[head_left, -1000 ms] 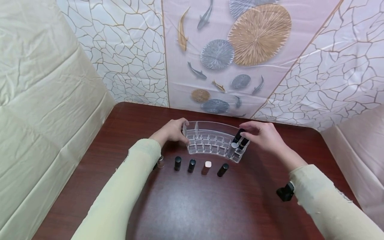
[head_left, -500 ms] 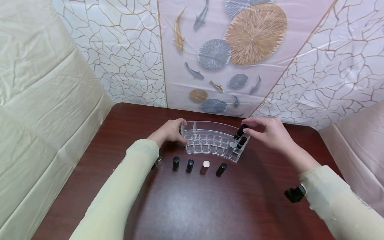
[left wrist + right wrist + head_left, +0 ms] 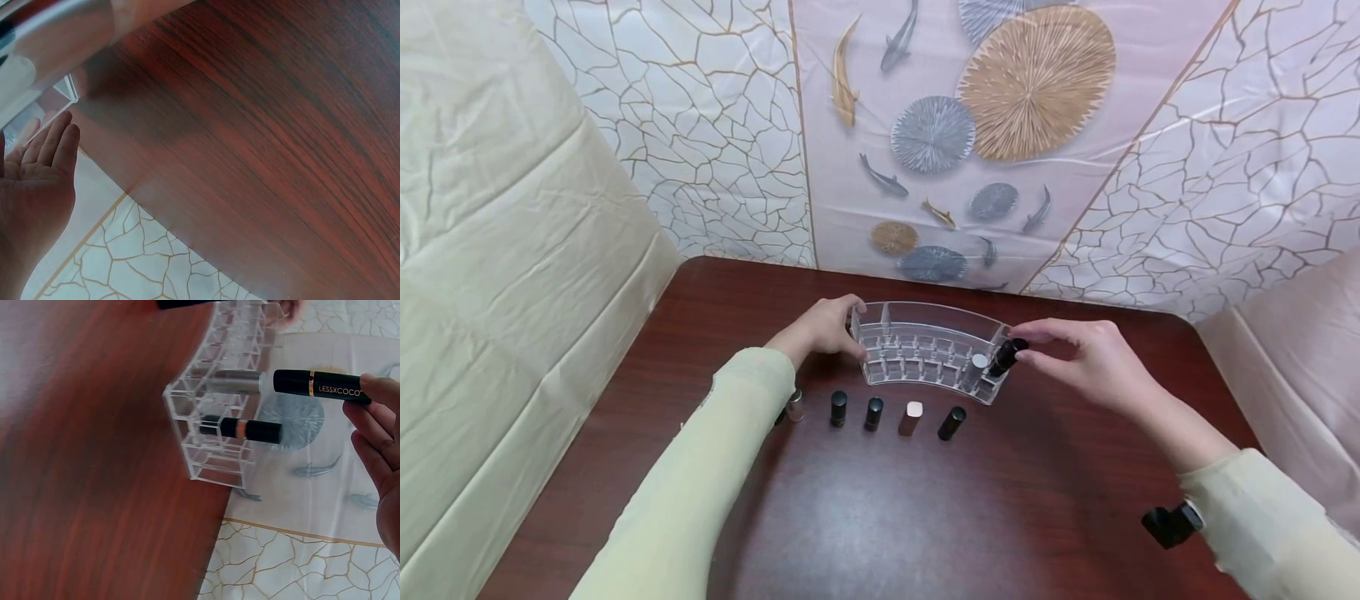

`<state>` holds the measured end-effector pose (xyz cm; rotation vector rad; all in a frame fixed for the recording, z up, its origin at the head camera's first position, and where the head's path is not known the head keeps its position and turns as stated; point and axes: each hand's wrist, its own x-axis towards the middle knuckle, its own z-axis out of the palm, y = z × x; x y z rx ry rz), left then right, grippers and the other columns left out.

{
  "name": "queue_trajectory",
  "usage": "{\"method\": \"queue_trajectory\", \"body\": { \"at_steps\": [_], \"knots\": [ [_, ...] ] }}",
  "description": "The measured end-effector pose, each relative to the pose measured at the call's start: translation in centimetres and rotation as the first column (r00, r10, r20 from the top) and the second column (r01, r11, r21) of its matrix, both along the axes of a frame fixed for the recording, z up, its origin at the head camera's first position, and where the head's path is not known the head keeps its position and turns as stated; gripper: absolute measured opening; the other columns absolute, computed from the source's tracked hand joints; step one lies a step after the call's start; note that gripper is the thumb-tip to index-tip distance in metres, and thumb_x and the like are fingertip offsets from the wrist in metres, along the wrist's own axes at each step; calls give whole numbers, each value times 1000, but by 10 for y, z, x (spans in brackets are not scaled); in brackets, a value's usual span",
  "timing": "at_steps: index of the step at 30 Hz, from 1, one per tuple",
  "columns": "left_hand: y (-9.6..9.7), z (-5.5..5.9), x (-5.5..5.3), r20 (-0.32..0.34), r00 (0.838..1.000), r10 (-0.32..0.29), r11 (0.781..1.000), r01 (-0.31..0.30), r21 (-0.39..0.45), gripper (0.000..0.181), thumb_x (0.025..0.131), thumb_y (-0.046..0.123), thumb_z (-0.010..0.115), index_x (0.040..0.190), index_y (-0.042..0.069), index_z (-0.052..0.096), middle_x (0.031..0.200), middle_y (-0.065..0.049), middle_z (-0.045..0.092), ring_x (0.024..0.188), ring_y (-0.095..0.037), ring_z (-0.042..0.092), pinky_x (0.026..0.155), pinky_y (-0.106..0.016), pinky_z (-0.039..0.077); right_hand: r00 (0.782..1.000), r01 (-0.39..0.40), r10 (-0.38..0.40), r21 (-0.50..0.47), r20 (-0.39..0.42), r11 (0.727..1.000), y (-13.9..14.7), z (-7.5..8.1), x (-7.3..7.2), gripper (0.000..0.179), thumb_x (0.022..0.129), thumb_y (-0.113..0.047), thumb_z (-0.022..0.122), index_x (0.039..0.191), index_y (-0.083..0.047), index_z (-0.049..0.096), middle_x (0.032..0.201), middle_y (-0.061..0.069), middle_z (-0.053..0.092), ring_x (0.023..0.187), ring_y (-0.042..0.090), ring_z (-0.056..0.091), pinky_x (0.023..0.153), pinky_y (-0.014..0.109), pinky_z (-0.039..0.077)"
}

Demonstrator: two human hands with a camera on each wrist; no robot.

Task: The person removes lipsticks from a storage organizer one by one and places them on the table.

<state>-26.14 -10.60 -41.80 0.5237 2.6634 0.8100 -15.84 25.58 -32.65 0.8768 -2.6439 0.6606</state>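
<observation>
A clear acrylic lipstick organizer (image 3: 917,367) with curved, stepped rows of slots stands near the back of the table. My left hand (image 3: 826,327) grips its left end, thumb in front and fingers behind. At its right end, my right hand (image 3: 1086,358) pinches a black lipstick tube (image 3: 340,387) with a gold band and "LESSXCOCO" lettering. In the right wrist view the held tube is above the slots, close to the top of a silver tube (image 3: 237,382) seated there. Another black tube (image 3: 259,431) with a copper-coloured band sits in a slot beside it.
In front of the organizer, several tubes stand in a row: a silvery one (image 3: 795,406) by the left sleeve, black ones (image 3: 838,408), and one with a pale cap (image 3: 911,419). Patterned cloth (image 3: 737,167) hangs behind the table's back edge.
My right hand has moved to the right and slightly nearer with the black lipstick tube, after rising a little midway. My left hand keeps its grip on the organizer.
</observation>
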Motion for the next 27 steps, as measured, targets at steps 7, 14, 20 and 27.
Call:
{"method": "queue_trajectory", "body": {
  "at_steps": [7,14,20,27],
  "knots": [
    [0,2,1,15,1000,5,1000,-5,5,79,68,33,87,133,11,48,122,-11,59,113,-24,54,96,-38,44,999,-23,23,6,37,1000,6,-12,16,38,77,-10,80,110,-26,72,99,-12,72,91,2,68,75,10,45],
    [0,2,0,7,1000,-3,1000,2,4,79,68,33,87,133,10,48,120,-10,59,112,-24,53,96,-39,44,997,-55,54,20,52,998,6,-30,24,39,77,-9,80,111,-27,71,98,-14,72,88,5,69,74,8,44],
    [0,2,0,6,1000,-3,1000,3,4,79,68,32,87,133,10,48,121,-10,59,114,-25,54,96,-38,44,995,-83,81,32,54,996,4,-46,28,38,75,-10,81,109,-23,72,99,-13,72,90,4,68,75,10,46],
    [0,1,0,0,1000,-2,1000,2,-2,79,67,33,87,133,11,49,120,-10,59,111,-23,53,95,-38,44,992,-119,118,19,48,993,1,-60,31,39,74,-12,82,110,-24,72,98,-13,73,92,1,67,77,11,48]
  ]
}}
